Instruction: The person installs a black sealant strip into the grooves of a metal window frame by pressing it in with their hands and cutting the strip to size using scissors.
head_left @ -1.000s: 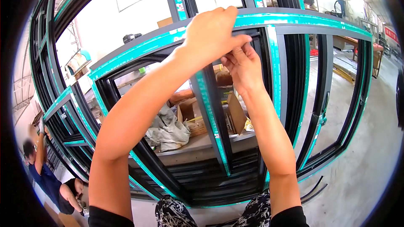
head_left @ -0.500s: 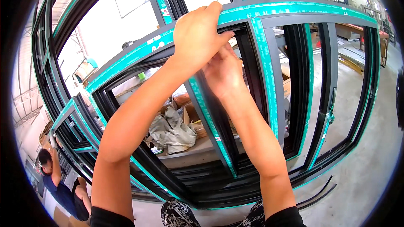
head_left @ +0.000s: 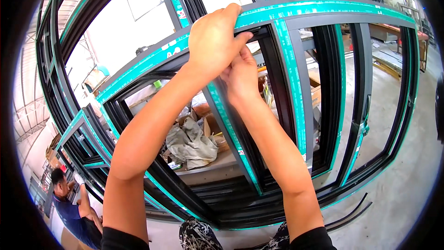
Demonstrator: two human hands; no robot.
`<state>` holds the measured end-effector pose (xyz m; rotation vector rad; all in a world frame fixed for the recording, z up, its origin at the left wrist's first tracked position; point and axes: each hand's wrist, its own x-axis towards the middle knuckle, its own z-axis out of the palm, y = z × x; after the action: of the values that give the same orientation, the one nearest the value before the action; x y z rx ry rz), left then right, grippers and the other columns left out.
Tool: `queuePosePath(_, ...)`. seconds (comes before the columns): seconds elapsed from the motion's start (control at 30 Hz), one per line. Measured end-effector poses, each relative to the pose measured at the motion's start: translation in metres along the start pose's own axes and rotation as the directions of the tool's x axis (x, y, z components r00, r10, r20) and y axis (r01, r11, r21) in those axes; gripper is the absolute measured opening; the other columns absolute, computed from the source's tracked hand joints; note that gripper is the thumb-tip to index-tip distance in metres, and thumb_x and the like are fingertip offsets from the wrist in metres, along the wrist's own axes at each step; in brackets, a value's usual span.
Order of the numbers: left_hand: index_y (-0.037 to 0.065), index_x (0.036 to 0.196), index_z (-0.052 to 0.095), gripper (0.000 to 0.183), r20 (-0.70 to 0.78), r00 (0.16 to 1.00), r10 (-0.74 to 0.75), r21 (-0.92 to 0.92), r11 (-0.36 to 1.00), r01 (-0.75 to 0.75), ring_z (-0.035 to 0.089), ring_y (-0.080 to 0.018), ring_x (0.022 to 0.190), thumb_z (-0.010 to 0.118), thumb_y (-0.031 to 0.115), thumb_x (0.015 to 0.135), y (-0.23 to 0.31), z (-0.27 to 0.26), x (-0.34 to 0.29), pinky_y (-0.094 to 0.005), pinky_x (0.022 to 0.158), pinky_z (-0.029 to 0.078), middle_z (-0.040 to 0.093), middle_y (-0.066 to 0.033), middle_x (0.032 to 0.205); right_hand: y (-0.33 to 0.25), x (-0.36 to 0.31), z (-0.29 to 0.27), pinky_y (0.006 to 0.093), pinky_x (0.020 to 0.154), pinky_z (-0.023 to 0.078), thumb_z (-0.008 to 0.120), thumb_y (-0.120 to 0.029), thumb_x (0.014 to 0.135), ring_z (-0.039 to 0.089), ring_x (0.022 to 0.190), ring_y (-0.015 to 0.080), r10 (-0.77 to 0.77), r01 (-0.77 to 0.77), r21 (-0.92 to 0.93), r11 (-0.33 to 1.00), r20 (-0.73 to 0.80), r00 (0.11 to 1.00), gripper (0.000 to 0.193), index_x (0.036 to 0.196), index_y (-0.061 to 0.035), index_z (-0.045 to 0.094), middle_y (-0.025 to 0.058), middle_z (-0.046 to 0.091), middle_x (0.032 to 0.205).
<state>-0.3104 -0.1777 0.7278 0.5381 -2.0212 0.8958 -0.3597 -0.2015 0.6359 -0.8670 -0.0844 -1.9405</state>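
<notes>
A large dark grey window frame with green protective tape stands upright before me. My left hand wraps over its horizontal crossbar, with the thumb below the bar. Just beneath it, my right hand reaches into the opening at the top of a narrow vertical bar. The fingers of the right hand are curled together near the left thumb. Whatever they pinch, if anything, is hidden. Black channels line the inside of the opening.
A smaller taped frame leans at the left, where a co-worker crouches. Behind the openings lies a crumpled grey cloth among boxes. Black strips lie on the floor at the right. A handle sticks out from one sash.
My right hand has turned and curled its fingers inward, just below the left. My left hand keeps its hold on the crossbar. The co-worker's raised gloved hand has come down.
</notes>
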Motion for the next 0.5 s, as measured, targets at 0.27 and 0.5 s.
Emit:
queuePosePath(0.27, 0.001, 0.097, 0.061, 0.040, -0.084, 0.996, 0.034, 0.106, 0.994, -0.025, 0.066, -0.0359, 0.078, 0.080, 0.024, 0.072, 0.001, 0.009, -0.001, -0.0442, 0.067, 0.052, 0.065, -0.0158, 0.081, 0.001, 0.002, 0.015, 0.0285, 0.069, 0.049, 0.055, -0.020, 0.102, 0.062, 0.084, 0.0101, -0.024, 0.032, 0.076, 0.997, -0.099, 0.995, 0.018, 0.109, -0.0033, 0.059, 0.0011, 0.064, 0.098)
queuePosePath(0.5, 0.001, 0.097, 0.061, 0.042, -0.072, 0.993, 0.091, 0.090, 0.992, -0.085, 0.066, -0.0360, 0.076, 0.082, 0.026, 0.071, -0.004, 0.009, 0.001, -0.0442, 0.065, 0.051, 0.065, -0.0160, 0.081, 0.014, 0.005, 0.015, 0.0258, 0.061, 0.045, 0.053, -0.023, 0.104, 0.058, 0.075, 0.0074, -0.155, 0.166, 0.055, 0.985, -0.164, 0.974, 0.022, 0.104, -0.0017, 0.058, 0.0003, 0.062, 0.089)
